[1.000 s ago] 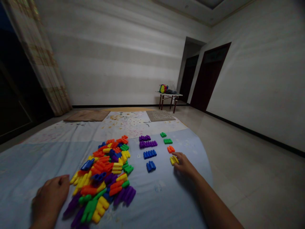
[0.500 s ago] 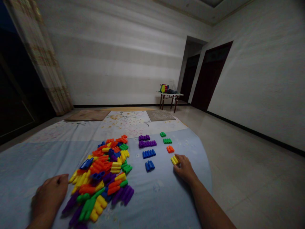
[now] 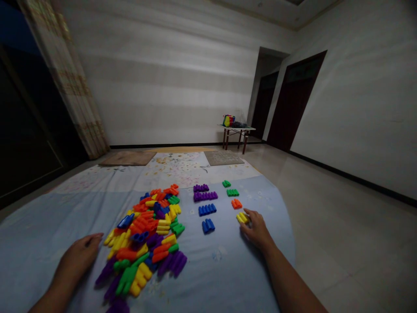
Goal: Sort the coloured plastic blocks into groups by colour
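My right hand point(image 3: 259, 230) has its thumb and fingers around a small yellow piece point(image 3: 242, 218) lying on the cloth. Above it in that column lie an orange piece point(image 3: 236, 203) and two green ones point(image 3: 232, 192). To their left is another column, with purple pieces point(image 3: 205, 196) at the top and blue pieces point(image 3: 207, 210) below. My left hand point(image 3: 80, 256) rests on the cloth just left of a mixed pile point(image 3: 143, 226) of orange, yellow, blue, green and purple pieces. Its fingers are curled together, and whether they hold anything is hidden.
The round table wears a blue and floral cloth point(image 3: 224, 278). Two mats, one brown point(image 3: 128, 158) and one grey point(image 3: 223, 158), lie at its far edge. Beyond stands a small table point(image 3: 236, 128) with a colourful bag point(image 3: 228, 121), near dark doors point(image 3: 298, 95).
The view has shifted slightly, moving the scene to the right in the picture. My left hand has turned a little and its fingertips show more. My right hand stays at the yellow piece.
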`<control>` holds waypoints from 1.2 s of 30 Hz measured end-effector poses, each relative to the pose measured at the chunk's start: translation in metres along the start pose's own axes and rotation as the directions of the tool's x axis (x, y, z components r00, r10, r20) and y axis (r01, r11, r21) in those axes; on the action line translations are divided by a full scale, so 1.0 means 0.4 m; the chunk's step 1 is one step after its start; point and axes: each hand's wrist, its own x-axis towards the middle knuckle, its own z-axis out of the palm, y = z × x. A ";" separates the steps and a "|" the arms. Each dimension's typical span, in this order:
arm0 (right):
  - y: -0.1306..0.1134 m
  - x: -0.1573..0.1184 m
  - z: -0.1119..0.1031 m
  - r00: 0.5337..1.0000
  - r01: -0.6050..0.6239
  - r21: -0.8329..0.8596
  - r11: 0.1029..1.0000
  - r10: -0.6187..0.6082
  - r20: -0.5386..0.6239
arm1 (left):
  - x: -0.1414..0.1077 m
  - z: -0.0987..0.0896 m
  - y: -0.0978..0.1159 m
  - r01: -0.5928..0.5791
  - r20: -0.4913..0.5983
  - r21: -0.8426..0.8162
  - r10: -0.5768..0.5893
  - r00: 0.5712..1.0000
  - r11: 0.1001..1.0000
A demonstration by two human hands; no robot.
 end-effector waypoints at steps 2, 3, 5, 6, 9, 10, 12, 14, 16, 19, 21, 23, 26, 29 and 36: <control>0.003 0.000 0.002 1.000 0.001 -0.004 1.000 -0.001 0.005 | -0.016 -0.022 0.023 0.068 0.039 -0.022 -0.067 0.997 0.997; 0.004 0.000 0.004 1.000 0.001 -0.007 1.000 -0.001 0.006 | -0.027 -0.030 0.036 0.102 0.030 -0.031 -0.101 0.994 0.994; 0.007 0.000 0.005 1.000 0.006 -0.003 1.000 -0.006 -0.013 | -0.051 -0.036 0.063 0.133 -0.025 -0.055 -0.134 0.991 0.990; 0.008 0.001 0.005 0.999 0.015 0.005 1.000 -0.015 -0.038 | -0.062 -0.033 0.075 0.128 -0.043 -0.072 -0.131 0.990 0.989; 0.003 0.005 -0.003 0.988 0.072 0.021 0.997 -0.069 -0.140 | -0.087 -0.010 0.093 0.087 -0.078 -0.106 -0.095 0.992 0.991; -0.003 0.006 -0.007 0.981 0.100 0.022 0.995 -0.094 -0.171 | -0.092 -0.001 0.094 0.082 -0.080 -0.111 -0.091 0.993 0.991; -0.024 0.008 -0.018 0.966 0.163 0.028 0.986 -0.154 -0.209 | -0.100 0.013 0.090 0.094 -0.089 -0.123 -0.106 0.990 0.988; -0.059 0.008 -0.028 0.954 0.239 0.053 0.970 -0.224 -0.202 | -0.106 0.019 0.084 0.106 -0.106 -0.146 -0.123 0.987 0.984; -0.109 0.005 -0.034 0.942 0.311 0.093 0.946 -0.294 -0.161 | -0.113 0.018 0.081 0.117 -0.111 -0.176 -0.138 0.984 0.977; -0.203 -0.002 -0.033 0.929 0.368 0.167 0.915 -0.368 -0.035 | -0.122 0.012 0.084 0.133 -0.083 -0.210 -0.153 0.985 0.969; -0.272 -0.008 -0.027 0.907 0.389 0.232 0.892 -0.415 0.077 | -0.125 0.011 0.087 0.127 -0.080 -0.225 -0.148 0.986 0.966; -0.338 -0.014 -0.015 0.864 0.410 0.309 0.858 -0.474 0.169 | -0.128 0.012 0.087 0.111 -0.087 -0.234 -0.135 0.987 0.966; -0.425 -0.024 0.011 0.796 0.417 0.403 0.814 -0.542 0.270 | -0.130 0.014 0.084 0.096 -0.099 -0.235 -0.122 0.988 0.967; -0.488 -0.037 0.044 0.752 0.424 0.455 0.783 -0.585 0.305 | -0.131 0.019 0.080 0.079 -0.108 -0.238 -0.107 0.988 0.968; -0.540 -0.075 0.107 0.707 0.495 0.389 0.777 -0.621 0.340 | -0.126 0.031 0.070 0.033 -0.151 -0.234 -0.070 0.986 0.972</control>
